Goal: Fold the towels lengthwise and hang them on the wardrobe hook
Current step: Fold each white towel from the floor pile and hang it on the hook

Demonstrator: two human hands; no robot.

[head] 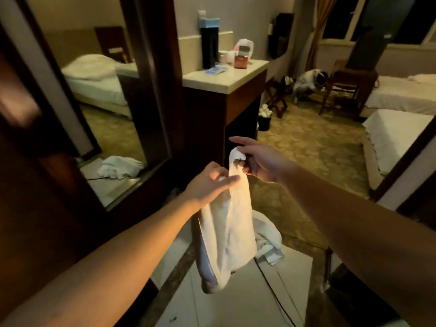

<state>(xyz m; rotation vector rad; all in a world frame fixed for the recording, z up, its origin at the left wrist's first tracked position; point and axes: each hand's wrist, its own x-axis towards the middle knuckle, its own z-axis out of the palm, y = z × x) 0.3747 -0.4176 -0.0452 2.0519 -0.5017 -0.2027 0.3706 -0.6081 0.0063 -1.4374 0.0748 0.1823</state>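
**Two hands holding one white towel up by its top edge**

Both arms are reaching forward from the bottom corners of the view, bare to above the elbow, and meeting in the middle of the frame. The right hand (pixel 264 161) is sitting slightly higher and farther out, its grip narrow: thumb and curled fingers are pinching a bunched corner of the towel (pixel 228 223), while the index finger is sticking out straight toward the left, touching nothing. The left hand (pixel 210 182) is just below and beside it, palm turned inward, its grip also narrow, with thumb and fingertips pinching the same top edge of the cloth.

From these two pinches the towel is hanging down in loose vertical folds, its lower end dangling above the pale floor tiles (pixel 236 303), not touching them. Behind it a second towel (pixel 269 241) is lying crumpled on the floor, partly hidden by the hanging one.

To the left a dark wooden wardrobe door with a mirror (pixel 106 95) is standing, and the glass is reflecting a bed and a heap of white cloth. No hook is showing clearly. Past the hands a desk (pixel 226 76) with a pale top is carrying small boxes and a bag.
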